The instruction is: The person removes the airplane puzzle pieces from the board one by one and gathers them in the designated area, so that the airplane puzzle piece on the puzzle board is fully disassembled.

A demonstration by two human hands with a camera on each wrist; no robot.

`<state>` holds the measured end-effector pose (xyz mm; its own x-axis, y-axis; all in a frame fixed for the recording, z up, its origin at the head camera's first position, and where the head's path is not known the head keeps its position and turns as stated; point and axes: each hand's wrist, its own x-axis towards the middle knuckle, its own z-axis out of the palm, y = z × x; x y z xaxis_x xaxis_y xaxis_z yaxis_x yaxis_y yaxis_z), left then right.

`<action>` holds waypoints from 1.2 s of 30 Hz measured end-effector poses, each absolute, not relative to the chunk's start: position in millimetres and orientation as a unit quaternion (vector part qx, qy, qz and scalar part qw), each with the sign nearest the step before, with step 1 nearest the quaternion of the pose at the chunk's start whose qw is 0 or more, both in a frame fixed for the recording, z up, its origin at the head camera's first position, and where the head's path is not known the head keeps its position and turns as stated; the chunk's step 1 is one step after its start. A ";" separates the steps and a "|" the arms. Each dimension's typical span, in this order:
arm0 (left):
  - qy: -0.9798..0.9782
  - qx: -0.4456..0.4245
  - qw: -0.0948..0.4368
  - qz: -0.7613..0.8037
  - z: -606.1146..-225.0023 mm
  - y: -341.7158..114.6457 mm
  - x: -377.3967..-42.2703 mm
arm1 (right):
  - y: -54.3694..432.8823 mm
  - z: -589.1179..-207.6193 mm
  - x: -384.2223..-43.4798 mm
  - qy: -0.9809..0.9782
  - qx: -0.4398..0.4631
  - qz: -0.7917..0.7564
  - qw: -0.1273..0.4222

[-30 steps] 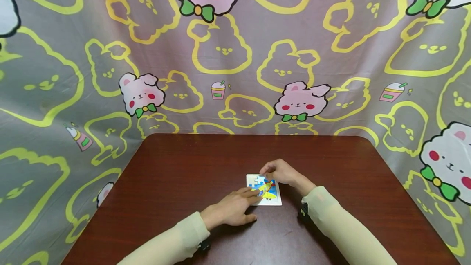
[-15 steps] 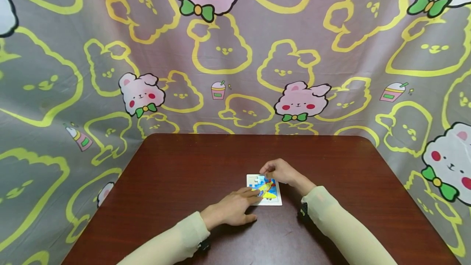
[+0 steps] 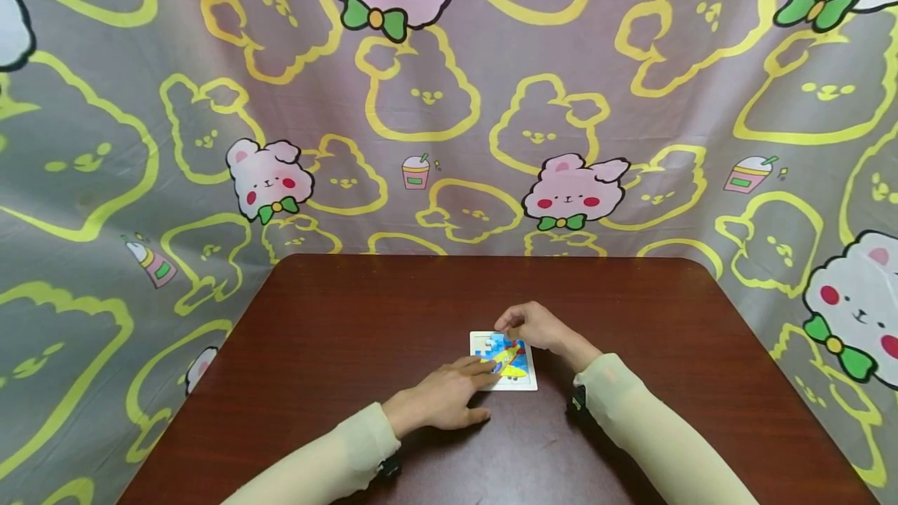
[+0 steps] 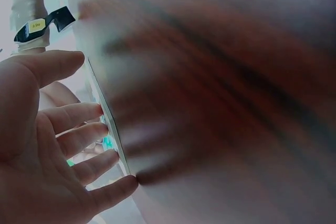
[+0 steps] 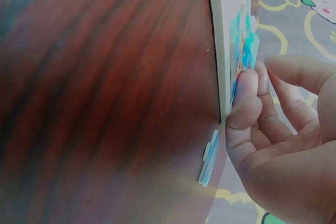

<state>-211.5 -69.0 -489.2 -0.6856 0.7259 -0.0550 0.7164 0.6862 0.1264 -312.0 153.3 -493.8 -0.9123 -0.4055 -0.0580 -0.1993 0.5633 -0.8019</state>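
Observation:
A small jigsaw board [image 3: 521, 386] with a white frame lies at the table's middle, its picture a yellow plane on blue. Part of its upper left shows pale backing. My left hand [image 3: 445, 397] rests with outstretched fingers on the board's left side; the left wrist view shows those fingertips along the board's edge. Over the upper right edge, my right hand [image 3: 539, 327] pinches a blue puzzle piece [image 5: 252, 48], which is tilted up off the board in the right wrist view. The right fingers partly hide its grip.
A loose blue puzzle piece [image 5: 209, 158] lies on the table beside the board, near the right hand; that hand hides it in the head view. The dark brown table [image 3: 351, 310] meets a cartoon-printed curtain [image 3: 449, 123] at the back and sides.
The blue puzzle piece at the board's upper middle has shifted slightly and shows more of its blue face. Both hands stay nearly still.

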 end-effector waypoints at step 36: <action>0.914 0.400 0.050 0.039 -488.6 -65.9 -210.7 | 152.1 -491.6 -310.5 0.881 -0.189 -0.418 0.120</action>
